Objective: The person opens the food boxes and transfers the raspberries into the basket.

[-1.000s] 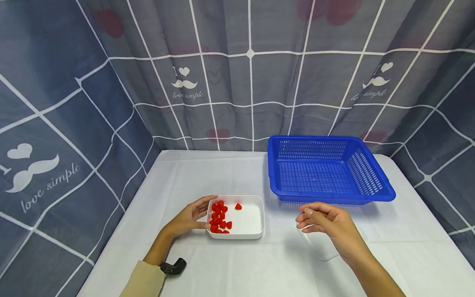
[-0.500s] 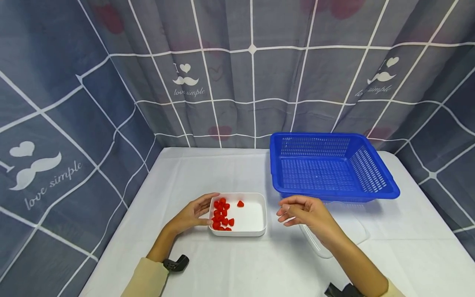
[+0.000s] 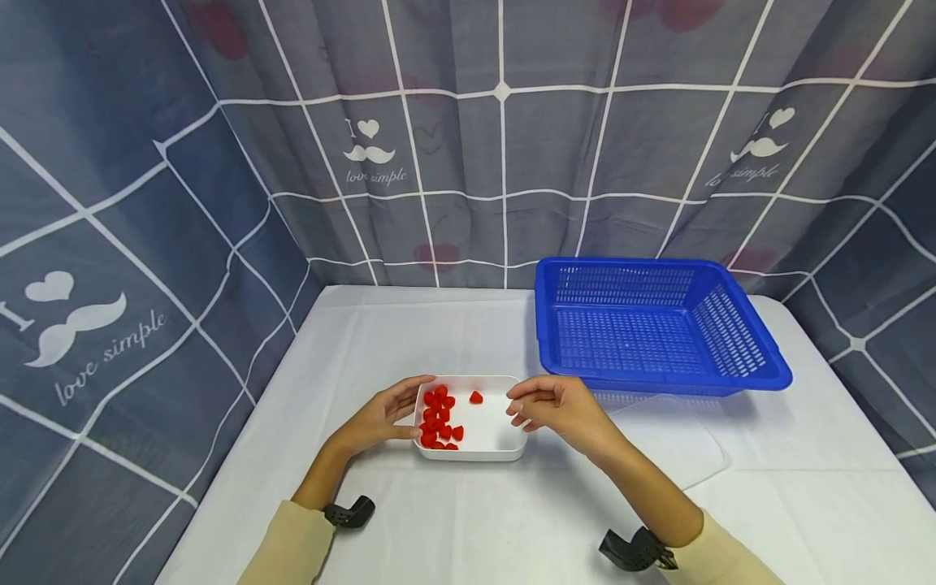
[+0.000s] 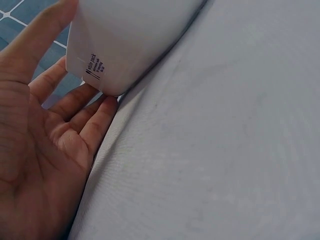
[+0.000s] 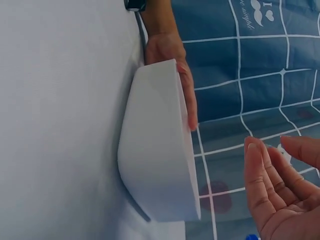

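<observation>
One white rectangular plastic box with rounded corners stands upright on the white cloth-covered worktop, somewhat nearer the worktop's left edge than its right. Inside are small red, roughly conical pieces: about a dozen bunch along the box's left end, overlapping too much for an exact count, and one single red piece lies apart towards the box's far side.

Two hands are at the box. The left hand holds its left end, thumb at the near corner and fingers at the far one. The right hand hovers over the right end, fingers loosely bent, a narrow gap between thumb and fingertips, with nothing visible held.

One blue perforated plastic basket sits by the worktop's far right corner. One clear flat rectangular lid lies in front of it, towards the right edge, partly hidden by the right forearm. Two black wrist devices show, one on each arm, beside beige sleeves.

The box's end reads "white pack" in dark letters, with finer print too small to read. The blue-grey curtain with white grid lines shows three prints, each with a heart, a moustache and "love simple", the right one partly lost in a fold
</observation>
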The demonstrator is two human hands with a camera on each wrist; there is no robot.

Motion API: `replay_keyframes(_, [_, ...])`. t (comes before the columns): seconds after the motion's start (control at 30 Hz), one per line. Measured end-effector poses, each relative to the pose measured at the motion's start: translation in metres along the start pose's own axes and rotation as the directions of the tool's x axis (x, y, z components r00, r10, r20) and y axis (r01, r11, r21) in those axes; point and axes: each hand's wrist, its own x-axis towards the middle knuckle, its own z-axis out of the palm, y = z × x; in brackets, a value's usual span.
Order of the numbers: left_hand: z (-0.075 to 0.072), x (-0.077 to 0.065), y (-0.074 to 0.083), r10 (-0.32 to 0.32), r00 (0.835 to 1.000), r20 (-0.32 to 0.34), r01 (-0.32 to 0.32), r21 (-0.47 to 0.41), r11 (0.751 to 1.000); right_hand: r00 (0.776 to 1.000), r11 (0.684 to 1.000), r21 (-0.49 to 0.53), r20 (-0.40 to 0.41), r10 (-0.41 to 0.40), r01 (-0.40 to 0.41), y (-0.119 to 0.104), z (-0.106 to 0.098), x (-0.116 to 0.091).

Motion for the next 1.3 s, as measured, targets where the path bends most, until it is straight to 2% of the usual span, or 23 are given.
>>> replay_keyframes(0.13, [-0.001,0.001,-0.001,0.002,1.000,-0.003,-0.002,0.003,1.000,0.998,0.997,-0.050,0.014,-0.058,0.059,0.007,0.011,0.011])
replay_keyframes(0.23, [-0.001,0.001,-0.001,0.001,1.000,-0.004,-0.001,0.003,1.000,0.993,0.985,-0.125,0.017,-0.115,0.116,0.013,0.018,0.018])
replay_keyframes(0.47, [-0.001,0.002,-0.002,0.006,1.000,0.005,-0.006,0.004,1.000,0.976,0.921,-0.327,0.010,-0.219,0.210,0.025,0.032,0.027])
replay_keyframes(0.67, [-0.002,0.001,-0.001,0.019,1.000,0.012,-0.019,-0.002,1.000,0.972,0.879,-0.418,0.050,-0.232,0.231,0.031,0.041,0.035])
replay_keyframes(1.03, [-0.001,0.000,0.000,0.007,1.000,0.010,-0.006,-0.020,1.000,0.955,0.815,-0.498,0.179,-0.237,0.295,0.035,0.053,0.048])
replay_keyframes(1.3, [0.001,-0.002,0.001,-0.014,1.000,-0.013,0.014,0.003,1.000,0.960,0.795,-0.540,0.192,-0.205,0.278,0.036,0.064,0.055])
